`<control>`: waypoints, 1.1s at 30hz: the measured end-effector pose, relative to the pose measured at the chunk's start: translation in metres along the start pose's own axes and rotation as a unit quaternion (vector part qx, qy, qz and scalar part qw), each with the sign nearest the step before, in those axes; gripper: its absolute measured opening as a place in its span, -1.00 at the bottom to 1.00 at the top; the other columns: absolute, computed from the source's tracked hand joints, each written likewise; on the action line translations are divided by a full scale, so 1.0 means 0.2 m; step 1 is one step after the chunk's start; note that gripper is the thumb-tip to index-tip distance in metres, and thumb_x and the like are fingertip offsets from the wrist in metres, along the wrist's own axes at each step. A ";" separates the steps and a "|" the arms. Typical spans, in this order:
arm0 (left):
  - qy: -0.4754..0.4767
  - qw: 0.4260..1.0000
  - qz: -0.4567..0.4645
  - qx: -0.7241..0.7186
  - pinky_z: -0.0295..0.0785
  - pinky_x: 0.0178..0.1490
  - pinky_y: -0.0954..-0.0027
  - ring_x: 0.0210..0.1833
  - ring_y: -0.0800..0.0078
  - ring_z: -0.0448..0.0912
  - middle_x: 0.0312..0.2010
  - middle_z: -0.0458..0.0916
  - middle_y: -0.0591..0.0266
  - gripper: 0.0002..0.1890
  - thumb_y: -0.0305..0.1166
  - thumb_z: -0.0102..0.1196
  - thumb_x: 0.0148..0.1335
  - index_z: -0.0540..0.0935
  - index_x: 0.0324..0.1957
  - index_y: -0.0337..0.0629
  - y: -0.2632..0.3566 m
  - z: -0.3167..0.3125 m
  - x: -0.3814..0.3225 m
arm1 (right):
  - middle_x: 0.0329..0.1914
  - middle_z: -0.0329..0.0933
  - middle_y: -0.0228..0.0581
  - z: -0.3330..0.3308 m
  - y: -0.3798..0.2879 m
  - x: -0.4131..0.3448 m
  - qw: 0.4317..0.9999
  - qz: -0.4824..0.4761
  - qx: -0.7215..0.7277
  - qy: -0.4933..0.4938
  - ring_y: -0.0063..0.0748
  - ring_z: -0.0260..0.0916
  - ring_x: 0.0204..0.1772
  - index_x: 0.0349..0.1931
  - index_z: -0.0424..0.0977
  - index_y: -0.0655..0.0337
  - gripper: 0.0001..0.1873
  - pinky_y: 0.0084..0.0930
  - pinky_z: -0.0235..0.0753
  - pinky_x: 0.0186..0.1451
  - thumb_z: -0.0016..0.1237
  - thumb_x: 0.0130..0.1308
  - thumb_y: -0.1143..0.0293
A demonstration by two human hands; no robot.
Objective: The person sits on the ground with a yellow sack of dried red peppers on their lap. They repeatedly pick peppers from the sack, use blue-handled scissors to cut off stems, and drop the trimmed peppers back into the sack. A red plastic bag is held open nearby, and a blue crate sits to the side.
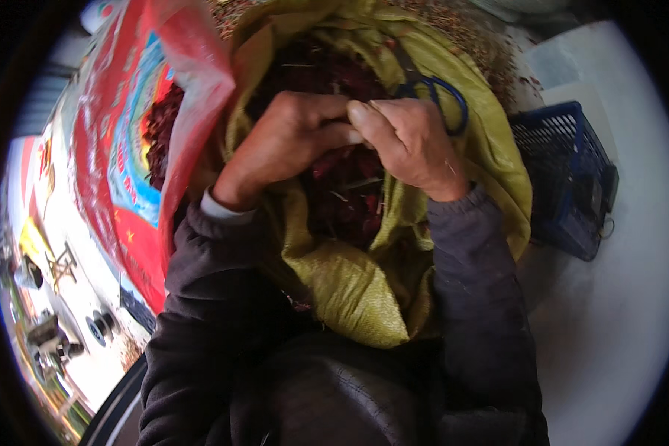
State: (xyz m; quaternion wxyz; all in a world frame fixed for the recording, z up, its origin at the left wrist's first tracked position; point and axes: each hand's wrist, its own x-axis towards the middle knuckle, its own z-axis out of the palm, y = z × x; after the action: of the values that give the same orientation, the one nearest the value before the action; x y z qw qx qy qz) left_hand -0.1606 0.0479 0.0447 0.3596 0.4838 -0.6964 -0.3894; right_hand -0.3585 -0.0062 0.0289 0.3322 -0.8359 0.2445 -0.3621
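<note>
My left hand [295, 139] and my right hand [410, 136] meet fingertip to fingertip above an open yellow woven sack [345, 284]. Their fingers are pinched together; whether something small is between them cannot be made out. Dark red dried pieces [345, 189], with pale stalk bits among them, lie inside the sack below my hands. Scissors with blue handles [451, 106] rest on the sack's folds just beyond my right hand, their blades pointing away.
At the left stands a red printed plastic bag [139, 240] with dark red dried pieces [164, 134] in it. A blue plastic crate [574, 167] is at the right, beside the sack. Small reddish-brown bits [479, 50] are scattered beyond the sack. A spool-like object [100, 328] lies far left.
</note>
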 end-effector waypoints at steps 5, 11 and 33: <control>-0.019 0.985 -0.077 -0.155 0.45 -0.19 0.49 -0.30 0.67 0.51 -0.41 0.63 0.38 -0.90 -0.46 0.26 0.32 0.68 -0.24 -0.29 0.06 -0.04 -0.02 | -0.72 0.32 -0.41 0.01 -0.08 0.03 0.965 0.168 0.199 0.003 -0.50 0.29 -0.63 -0.59 0.43 0.15 -0.54 -0.42 0.29 -0.54 -0.11 0.53 0.16; 0.103 0.968 -0.091 -0.209 0.26 -0.37 0.65 -0.41 0.79 0.37 -0.43 0.51 0.56 -0.89 -0.40 0.28 0.33 0.64 -0.25 -0.20 0.00 0.02 -0.04 | -0.61 0.34 -0.53 -0.18 0.07 0.11 0.880 0.161 0.356 0.269 -0.71 0.20 -0.58 -0.42 0.47 0.08 -0.58 -0.66 0.25 -0.54 -0.06 0.50 -0.04; 0.277 0.922 -0.189 -0.195 0.18 -0.47 0.65 -0.49 0.78 0.44 -0.43 0.59 0.44 -0.90 -0.39 0.23 0.35 0.62 -0.15 -0.12 -0.04 -0.07 0.00 | -0.36 0.64 0.05 0.05 0.03 0.03 0.962 0.257 -0.065 -0.059 0.06 0.64 -0.23 -0.24 0.59 0.30 -0.72 -0.12 0.59 -0.15 0.18 0.32 0.22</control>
State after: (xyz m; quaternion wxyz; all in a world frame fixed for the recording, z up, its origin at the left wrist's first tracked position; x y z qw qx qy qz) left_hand -0.1454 0.0430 0.0434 0.5454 0.6152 -0.3749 -0.4284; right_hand -0.3480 -0.0102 0.0223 0.3725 -0.7850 0.4538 -0.1976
